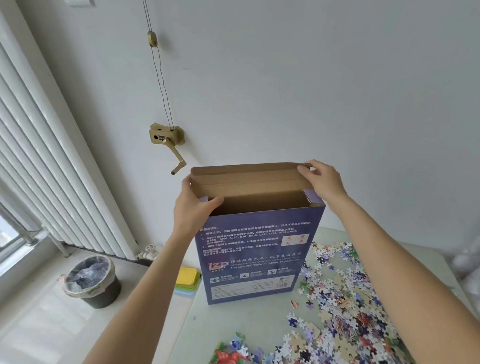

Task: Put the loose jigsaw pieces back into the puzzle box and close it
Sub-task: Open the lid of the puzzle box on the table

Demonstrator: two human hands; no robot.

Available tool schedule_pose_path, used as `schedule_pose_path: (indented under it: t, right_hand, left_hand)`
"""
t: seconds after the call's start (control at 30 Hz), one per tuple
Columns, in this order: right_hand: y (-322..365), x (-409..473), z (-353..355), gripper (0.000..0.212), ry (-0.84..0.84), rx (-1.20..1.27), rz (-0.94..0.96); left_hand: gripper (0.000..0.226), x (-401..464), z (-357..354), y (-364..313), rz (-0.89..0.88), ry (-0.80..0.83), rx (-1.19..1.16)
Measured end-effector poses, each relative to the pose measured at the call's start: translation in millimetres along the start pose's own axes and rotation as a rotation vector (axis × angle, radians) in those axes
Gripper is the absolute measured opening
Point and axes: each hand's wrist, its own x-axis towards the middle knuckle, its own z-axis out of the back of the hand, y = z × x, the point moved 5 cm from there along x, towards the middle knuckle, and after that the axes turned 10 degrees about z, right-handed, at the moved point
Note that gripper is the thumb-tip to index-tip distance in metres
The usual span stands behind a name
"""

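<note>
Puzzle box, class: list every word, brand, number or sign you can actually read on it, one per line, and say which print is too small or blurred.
"LZP": logo, lower left of the puzzle box face.
"Net size 700*500mm About 14 years old": line beside the logo.
"A001-A250, B261-B520, C521-C760, D761-D1000": in the numbered instructions.
"A B C D": small diagram at right.
Chinese instruction lines, icon captions and bottom white label: too small or blurred to read.
</note>
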Motion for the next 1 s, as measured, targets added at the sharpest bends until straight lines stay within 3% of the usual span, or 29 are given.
schedule_pose_path:
  t: [0.17,0.27,0.33,0.4,0.5,0.57,0.7,0.83,0.9,1.0]
  right_hand:
    - [-21.1,10.1,-12.7,0.014,0.127,0.055,-0.248]
    - [-19.6,7.7,-15.0,0.023,0.098,0.158,-0.316]
    - [-12.7,2.6,-12.4,0.025,0.038,0.228,-0.283]
    - [-6.1,-8.7,-7.5,0.042,0.010,0.290,-0.231]
    - [-3.3,-30.6,-3.7,0.064,0.054,0.114,-0.125]
    - [-1.0,-39.5,-2.8,0.057,0.020,0.019,-0.075]
    - [-2.6,-39.9,6.8,0.033,-0.107,0.071,-0.097]
    - [-17.5,-45.1,9.5,0.036,-0.095,0.107,-0.093]
    - [-18.9,-51.9,6.5,0.039,-0.056,0.063,-0.079]
    - [-23.3,-58.6,7.1,0.040,-0.061,0.019,-0.083]
  left_hand:
    - [0.077,12.7,3.4,8.9,0.050,-0.001,-0.033]
    - [0.054,2.9,9.2,0.5,-0.105,-0.145,0.100]
    - [0.038,-7.3,11.4,-11.0,-0.225,-0.233,0.262]
    - [0.040,-8.7,10.3,-13.5,-0.253,-0.215,0.356]
    - [0.047,-4.4,9.4,-12.8,-0.251,-0.156,0.392]
    - [0.041,-2.1,13.3,-12.5,-0.227,-0.133,0.290]
    - [0.041,5.6,30.1,0.9,-0.112,-0.054,-0.140]
    - [0.035,11.6,41.3,22.4,-0.005,-0.038,-0.290]
    - [0.029,10.1,37.7,27.6,0.008,-0.016,-0.297]
    - [0.030,3.1,29.7,19.5,-0.116,-0.044,-0.145]
